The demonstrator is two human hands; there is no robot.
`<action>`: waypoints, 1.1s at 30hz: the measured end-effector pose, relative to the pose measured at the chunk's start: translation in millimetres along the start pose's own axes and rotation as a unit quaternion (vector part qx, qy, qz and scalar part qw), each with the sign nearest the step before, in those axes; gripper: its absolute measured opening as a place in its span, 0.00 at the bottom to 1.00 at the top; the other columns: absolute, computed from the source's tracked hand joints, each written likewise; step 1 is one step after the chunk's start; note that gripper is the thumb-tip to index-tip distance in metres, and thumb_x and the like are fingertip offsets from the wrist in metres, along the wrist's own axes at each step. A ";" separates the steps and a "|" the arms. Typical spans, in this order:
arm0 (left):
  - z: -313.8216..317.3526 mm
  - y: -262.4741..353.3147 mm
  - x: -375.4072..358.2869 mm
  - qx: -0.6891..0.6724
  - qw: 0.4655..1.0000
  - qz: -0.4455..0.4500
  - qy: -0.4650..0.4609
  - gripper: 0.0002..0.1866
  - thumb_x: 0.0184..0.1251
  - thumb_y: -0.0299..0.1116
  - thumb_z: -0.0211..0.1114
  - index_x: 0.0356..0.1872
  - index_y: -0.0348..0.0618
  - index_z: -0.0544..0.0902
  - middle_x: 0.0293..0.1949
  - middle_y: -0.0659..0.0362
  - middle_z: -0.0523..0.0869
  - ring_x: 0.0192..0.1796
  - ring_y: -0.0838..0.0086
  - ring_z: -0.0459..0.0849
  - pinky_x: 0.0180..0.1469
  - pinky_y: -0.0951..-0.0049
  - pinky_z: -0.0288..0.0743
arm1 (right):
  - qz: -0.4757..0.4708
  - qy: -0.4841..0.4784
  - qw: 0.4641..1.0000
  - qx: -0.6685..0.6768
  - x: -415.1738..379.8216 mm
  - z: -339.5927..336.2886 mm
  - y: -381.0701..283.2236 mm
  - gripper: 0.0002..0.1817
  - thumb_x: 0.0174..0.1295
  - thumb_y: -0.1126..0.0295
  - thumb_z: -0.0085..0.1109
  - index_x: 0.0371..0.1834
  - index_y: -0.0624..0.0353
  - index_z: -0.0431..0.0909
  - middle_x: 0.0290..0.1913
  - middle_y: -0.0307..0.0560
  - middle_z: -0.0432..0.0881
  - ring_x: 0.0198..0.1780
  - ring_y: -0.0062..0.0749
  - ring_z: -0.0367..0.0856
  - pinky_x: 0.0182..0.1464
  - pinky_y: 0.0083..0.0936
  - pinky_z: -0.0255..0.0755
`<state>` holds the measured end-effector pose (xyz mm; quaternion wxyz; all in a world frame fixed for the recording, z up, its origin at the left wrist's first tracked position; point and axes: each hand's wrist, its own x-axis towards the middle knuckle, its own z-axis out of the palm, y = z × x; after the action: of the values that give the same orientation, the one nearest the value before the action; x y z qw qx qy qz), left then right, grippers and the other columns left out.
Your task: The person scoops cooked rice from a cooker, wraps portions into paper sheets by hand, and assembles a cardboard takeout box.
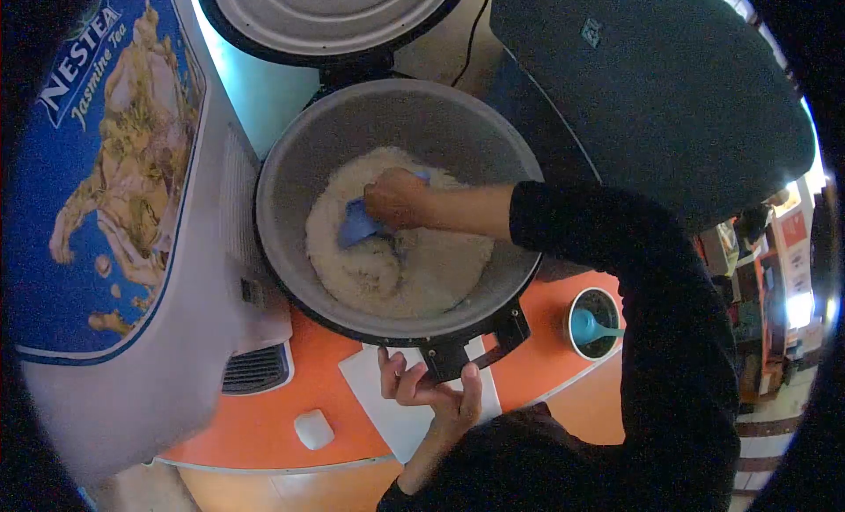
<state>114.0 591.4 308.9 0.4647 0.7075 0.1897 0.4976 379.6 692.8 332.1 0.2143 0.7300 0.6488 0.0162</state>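
A large grey rice cooker pot [290, 160] stands with its lid [339, 19] raised, and white rice [449, 266] covers its bottom. Inside it, my right hand [396, 200] is closed around a blue rice paddle [356, 226]. The paddle's broad part touches the rice, while my fingers hide much of the rest. At the pot's near rim is a black front latch [449, 361]. My left hand [433, 393] grips this latch, thumb on the right side and fingers to the left.
A tall dispenser with a blue Nestea panel [132, 160] stands close on the left. To the right are a dark speaker [660, 90] and a white cup [573, 340] holding a teal spoon [585, 325]. A small white object [313, 429] lies on the orange table [238, 433].
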 end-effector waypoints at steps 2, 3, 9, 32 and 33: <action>1.1 -0.4 2.0 -0.006 1.000 0.015 0.004 0.31 0.56 0.43 0.66 0.53 0.46 0.57 0.55 0.51 0.56 0.64 0.57 0.53 0.69 0.43 0.41 | -0.041 -0.071 0.997 -0.007 -9.3 -2.8 -0.9 0.09 0.55 0.71 0.55 0.34 0.62 0.82 0.33 0.54 0.84 0.38 0.44 0.85 0.38 0.40 0.79; 2.0 0.4 2.1 -0.009 1.000 0.017 0.002 0.31 0.56 0.43 0.66 0.53 0.46 0.57 0.55 0.51 0.56 0.64 0.57 0.53 0.69 0.43 0.41 | -0.049 -0.097 0.994 0.010 -17.6 2.3 -6.8 0.09 0.54 0.69 0.56 0.33 0.60 0.83 0.34 0.53 0.85 0.39 0.45 0.85 0.39 0.40 0.79; 0.4 -0.9 -0.4 -0.020 1.000 0.008 -0.003 0.26 0.60 0.42 0.63 0.52 0.48 0.58 0.55 0.52 0.56 0.67 0.53 0.48 0.69 0.36 0.39 | -0.104 -0.171 0.975 0.096 -69.2 -47.8 -29.5 0.12 0.52 0.65 0.56 0.33 0.58 0.84 0.34 0.52 0.85 0.39 0.49 0.84 0.41 0.41 0.79; -122.0 -94.3 -36.8 0.231 0.868 -0.068 -0.435 0.44 0.50 0.58 0.70 0.63 0.44 0.61 0.64 0.49 0.60 0.69 0.52 0.56 0.65 0.41 0.47 | 0.221 -0.145 0.709 0.654 -254.7 -161.0 6.7 0.14 0.61 0.60 0.52 0.41 0.60 0.74 0.17 0.31 0.66 0.12 0.13 0.61 0.13 0.16 0.57; -135.8 -116.8 -54.5 0.253 0.843 -0.075 -0.468 0.50 0.42 0.62 0.72 0.67 0.52 0.62 0.69 0.52 0.59 0.73 0.53 0.53 0.64 0.35 0.46 | 0.229 -0.120 0.684 0.682 -268.9 -152.5 -6.3 0.16 0.60 0.64 0.54 0.49 0.60 0.71 0.18 0.31 0.66 0.14 0.14 0.63 0.14 0.17 0.59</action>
<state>-6.4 673.2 191.3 0.3389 0.9329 0.1217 0.0051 285.2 481.1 536.8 -0.2770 0.7961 0.2622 -0.4698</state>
